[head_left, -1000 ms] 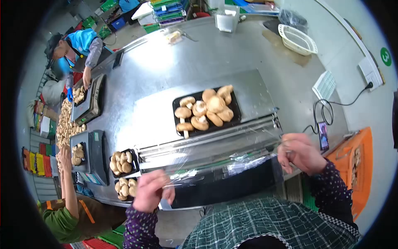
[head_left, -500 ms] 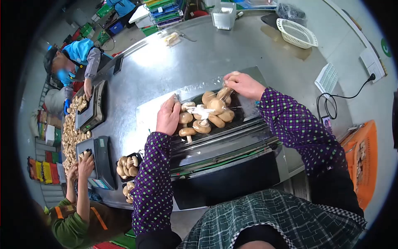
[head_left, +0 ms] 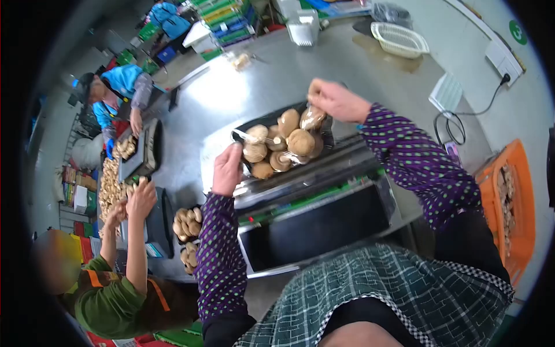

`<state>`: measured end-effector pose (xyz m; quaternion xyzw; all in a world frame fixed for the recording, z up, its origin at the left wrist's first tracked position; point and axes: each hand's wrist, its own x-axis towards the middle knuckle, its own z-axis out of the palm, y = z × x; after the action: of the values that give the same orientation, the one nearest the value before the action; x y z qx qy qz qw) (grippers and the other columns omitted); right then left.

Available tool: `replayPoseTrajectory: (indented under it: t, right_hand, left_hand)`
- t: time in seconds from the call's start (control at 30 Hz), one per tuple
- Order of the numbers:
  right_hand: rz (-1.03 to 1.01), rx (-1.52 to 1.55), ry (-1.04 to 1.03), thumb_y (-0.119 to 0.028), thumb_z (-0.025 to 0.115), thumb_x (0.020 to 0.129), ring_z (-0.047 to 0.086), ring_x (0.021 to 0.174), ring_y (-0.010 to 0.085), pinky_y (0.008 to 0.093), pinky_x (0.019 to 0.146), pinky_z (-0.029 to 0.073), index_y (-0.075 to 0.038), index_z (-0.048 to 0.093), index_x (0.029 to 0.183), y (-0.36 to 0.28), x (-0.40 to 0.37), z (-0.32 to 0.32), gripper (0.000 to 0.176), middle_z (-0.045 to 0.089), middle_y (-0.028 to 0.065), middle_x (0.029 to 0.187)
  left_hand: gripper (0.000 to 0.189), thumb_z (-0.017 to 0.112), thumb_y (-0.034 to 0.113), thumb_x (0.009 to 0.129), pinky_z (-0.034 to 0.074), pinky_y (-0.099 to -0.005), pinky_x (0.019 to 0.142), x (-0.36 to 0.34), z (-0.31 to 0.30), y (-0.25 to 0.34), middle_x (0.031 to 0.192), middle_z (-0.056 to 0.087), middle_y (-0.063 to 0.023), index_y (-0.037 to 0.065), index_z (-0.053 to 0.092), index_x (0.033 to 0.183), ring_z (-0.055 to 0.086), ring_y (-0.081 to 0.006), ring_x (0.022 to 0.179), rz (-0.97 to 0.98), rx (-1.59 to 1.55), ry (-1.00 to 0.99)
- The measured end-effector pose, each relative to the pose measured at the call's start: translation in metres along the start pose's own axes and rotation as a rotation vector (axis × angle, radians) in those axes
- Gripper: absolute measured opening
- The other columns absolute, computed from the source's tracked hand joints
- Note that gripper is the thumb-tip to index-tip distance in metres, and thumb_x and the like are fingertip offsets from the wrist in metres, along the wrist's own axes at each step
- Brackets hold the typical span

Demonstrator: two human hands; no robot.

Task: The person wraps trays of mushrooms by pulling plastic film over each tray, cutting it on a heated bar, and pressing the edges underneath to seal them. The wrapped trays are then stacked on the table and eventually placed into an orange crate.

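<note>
A black tray (head_left: 245,128) of brown-capped mushrooms (head_left: 300,142) sits tilted over the wrapping machine (head_left: 312,222), with shiny clear plastic film (head_left: 272,139) stretched across it. At the tray's near left corner, my left hand (head_left: 226,169) is closed, thumb and fingers pinching the film's edge. My right hand (head_left: 341,103) is closed at the far right corner, its fingers drawn together on the film beside a mushroom. Both forearms are in purple dotted sleeves.
Two filled mushroom trays (head_left: 187,223) stand left of my left arm. Two co-workers handle mushrooms at scales (head_left: 144,153) on the left. A white basket (head_left: 399,40) lies at the back right, a cable (head_left: 462,115) on the right, and an orange crate (head_left: 509,202) beside the table.
The mushroom tray has been raised and tilted, and the film now lies tighter over the caps. Both hands remain at its corners. The left co-worker's hands have moved up, and the view has shifted.
</note>
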<state>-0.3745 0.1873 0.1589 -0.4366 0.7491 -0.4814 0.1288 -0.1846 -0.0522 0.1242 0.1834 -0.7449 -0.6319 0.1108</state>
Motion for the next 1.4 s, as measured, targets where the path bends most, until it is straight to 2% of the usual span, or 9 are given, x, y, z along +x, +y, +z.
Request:
replayPoseTrajectory:
  t: [0.17, 0.3, 0.43, 0.7, 0.87, 0.9, 1.03, 1.23, 1.4]
  right_hand:
    - [-0.212, -0.044, -0.011, -0.01, 0.049, 0.087, 0.058, 0.064, 0.0327, 0.0359, 0.055, 0.043, -0.001, 0.044, 0.088, -0.075, -0.133, 0.01, 0.01, 0.055, 0.0164, 0.069]
    - [0.313, 0.022, -0.171, -0.018, 0.054, 0.086, 0.058, 0.064, 0.0274, 0.0324, 0.057, 0.044, -0.002, 0.046, 0.091, -0.04, -0.187, 0.048, 0.019, 0.057, 0.0151, 0.073]
    - [0.504, 0.432, 0.096, -0.025, 0.062, 0.085, 0.056, 0.065, 0.0119, 0.0262, 0.058, 0.046, 0.0, 0.052, 0.101, 0.027, -0.236, 0.057, 0.032, 0.059, 0.005, 0.073]
    - [0.626, 0.526, 0.454, -0.014, 0.053, 0.089, 0.049, 0.049, 0.0046, 0.0189, 0.044, 0.04, -0.001, 0.06, 0.085, 0.029, -0.241, 0.08, 0.015, 0.056, 0.0007, 0.062]
    - [0.658, 0.433, 0.397, -0.017, 0.051, 0.09, 0.047, 0.044, 0.0061, 0.02, 0.04, 0.038, -0.001, 0.059, 0.082, 0.012, -0.227, 0.064, 0.02, 0.054, 0.0013, 0.059]
    - [0.73, 0.41, 0.397, -0.021, 0.052, 0.09, 0.047, 0.044, 0.0064, 0.0206, 0.039, 0.038, -0.001, 0.058, 0.08, 0.009, -0.233, 0.052, 0.023, 0.053, 0.0015, 0.058]
    - [1.083, 0.45, 0.17, -0.024, 0.054, 0.089, 0.047, 0.043, 0.0068, 0.0211, 0.04, 0.038, -0.003, 0.057, 0.075, -0.002, -0.338, 0.022, 0.026, 0.052, 0.0003, 0.056]
    - [0.753, 0.046, -0.5, -0.015, 0.062, 0.07, 0.061, 0.072, 0.0276, 0.0355, 0.069, 0.048, 0.001, 0.062, 0.088, 0.061, -0.357, 0.164, 0.024, 0.063, 0.0173, 0.081]
    - [0.492, 0.665, -0.58, -0.016, 0.058, 0.077, 0.059, 0.078, 0.0217, 0.0317, 0.07, 0.047, 0.0, 0.06, 0.093, 0.023, -0.319, 0.13, 0.023, 0.062, 0.0132, 0.086]
  left_hand:
    - [0.028, 0.041, 0.022, 0.096, 0.023, -0.0196, 0.035, -0.155, 0.021, 0.014, 0.055, 0.045, 0.0051, 0.004, 0.053, 0.079, 0.033, -0.0018, 0.038, -0.175, -0.076, 0.0]
    - [0.02, 0.047, 0.02, 0.094, 0.024, -0.0161, 0.042, -0.197, 0.034, -0.049, 0.063, 0.047, 0.0074, 0.007, 0.054, 0.082, 0.033, 0.0005, 0.048, -0.444, -0.064, -0.05]
    - [0.014, 0.053, 0.019, 0.091, 0.023, -0.0151, 0.044, -0.189, 0.025, -0.063, 0.072, 0.054, 0.0043, 0.006, 0.057, 0.093, 0.033, 0.0014, 0.052, -0.233, -0.038, 0.317]
    - [0.019, 0.046, 0.012, 0.093, 0.038, -0.0198, 0.061, -0.201, 0.042, -0.073, 0.067, 0.052, -0.0014, 0.003, 0.05, 0.077, 0.046, -0.0066, 0.064, 0.025, 0.18, 0.27]
    - [0.022, 0.045, 0.013, 0.093, 0.027, -0.022, 0.037, -0.209, 0.055, -0.084, 0.055, 0.041, 0.0019, 0.009, 0.044, 0.072, 0.035, -0.0066, 0.043, -0.113, -0.47, 0.634]
    - [0.021, 0.045, 0.012, 0.092, 0.028, -0.0222, 0.037, -0.23, 0.028, -0.098, 0.057, 0.038, 0.0033, 0.014, 0.041, 0.072, 0.036, -0.0072, 0.043, -0.107, -1.021, 0.34]
    - [0.015, 0.048, 0.01, 0.086, 0.047, -0.0296, 0.057, -0.299, 0.024, -0.086, 0.081, 0.056, -0.013, -0.002, 0.053, 0.094, 0.056, -0.0219, 0.069, -0.519, -0.087, 0.437]
    - [0.022, 0.053, 0.013, 0.084, 0.047, -0.0303, 0.061, -0.121, 0.0, 0.048, 0.082, 0.054, -0.0099, 0.001, 0.048, 0.101, 0.055, -0.0198, 0.074, 0.282, -0.192, 0.352]
    - [0.031, 0.057, 0.016, 0.082, 0.046, -0.0309, 0.064, -0.222, 0.177, -0.014, 0.084, 0.052, -0.0073, 0.003, 0.044, 0.107, 0.053, -0.0179, 0.078, -0.573, -0.728, -0.229]
